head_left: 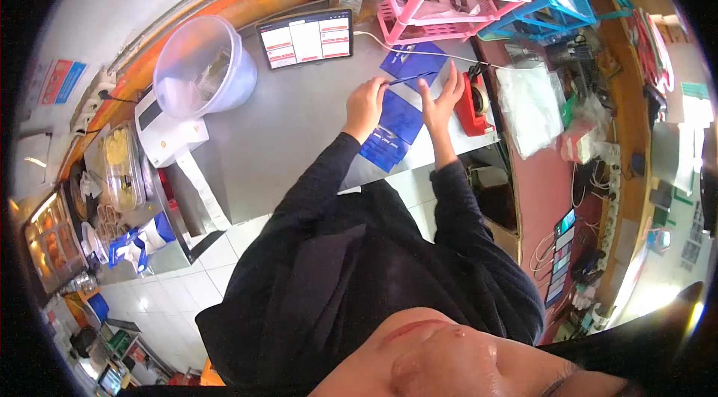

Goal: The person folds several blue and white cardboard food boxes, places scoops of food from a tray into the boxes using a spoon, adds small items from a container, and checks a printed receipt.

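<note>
In my left hand (365, 109) a thin dark blue packet (406, 80) is pinched between thumb and fingers, seen nearly edge-on. My right hand (443, 104) is open, its fingers spread and its thumb close to the packet's far end; whether they touch I cannot tell. Below the hands, flat blue packets with white print (402, 114) lie on the grey metal table (292, 120). Several more overlap in a fan (385, 150) near the front edge. Another blue packet (411, 59) lies just beyond my hands. A red tape dispenser (473, 105) stands to the right of my right hand.
A tablet (307, 39) stands at the back, with a translucent bucket (196, 71) and white receipt printer (166, 131) to its left. Pink (407, 4) and blue baskets (542, 4) stand back right. A white cable (426, 51) crosses the table. Plastic bags (529, 109) lie at right.
</note>
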`<state>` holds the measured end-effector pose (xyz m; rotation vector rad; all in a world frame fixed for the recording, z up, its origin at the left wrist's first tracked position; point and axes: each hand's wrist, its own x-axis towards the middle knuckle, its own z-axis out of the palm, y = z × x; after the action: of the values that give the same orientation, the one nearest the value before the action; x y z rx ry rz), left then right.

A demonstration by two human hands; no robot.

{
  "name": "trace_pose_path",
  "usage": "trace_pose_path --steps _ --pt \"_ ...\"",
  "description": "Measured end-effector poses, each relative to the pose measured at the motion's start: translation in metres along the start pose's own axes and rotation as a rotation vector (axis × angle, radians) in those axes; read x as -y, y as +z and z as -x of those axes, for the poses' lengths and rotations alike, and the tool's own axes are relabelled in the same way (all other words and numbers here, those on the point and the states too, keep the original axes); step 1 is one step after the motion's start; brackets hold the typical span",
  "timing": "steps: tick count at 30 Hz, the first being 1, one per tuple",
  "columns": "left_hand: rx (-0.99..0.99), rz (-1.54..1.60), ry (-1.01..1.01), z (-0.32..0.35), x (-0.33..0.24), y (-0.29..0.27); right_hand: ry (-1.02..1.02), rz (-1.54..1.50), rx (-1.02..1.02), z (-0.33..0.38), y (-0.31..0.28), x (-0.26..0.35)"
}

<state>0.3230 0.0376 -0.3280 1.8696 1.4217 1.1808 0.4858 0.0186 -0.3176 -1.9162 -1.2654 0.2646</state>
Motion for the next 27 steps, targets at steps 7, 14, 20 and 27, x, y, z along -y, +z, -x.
trace_pose_path --steps 7,14,20,27 --pt "-0.146 -0.23 0.395 -0.036 -0.07 -0.141 -0.411 -0.179 0.229 -0.007 -0.049 0.13" --pt "-0.319 -0.323 0.437 -0.006 -0.068 -0.266 -0.425 -0.634 0.232 0.061 -0.015 0.259" --pt "-0.293 -0.259 0.195 0.054 -0.055 -0.362 -0.793 0.309 0.231 0.133 0.026 0.293" --pt "-0.071 0.018 0.04 0.099 -0.035 -0.401 -0.741 -0.006 1.106 0.173 0.087 0.302"
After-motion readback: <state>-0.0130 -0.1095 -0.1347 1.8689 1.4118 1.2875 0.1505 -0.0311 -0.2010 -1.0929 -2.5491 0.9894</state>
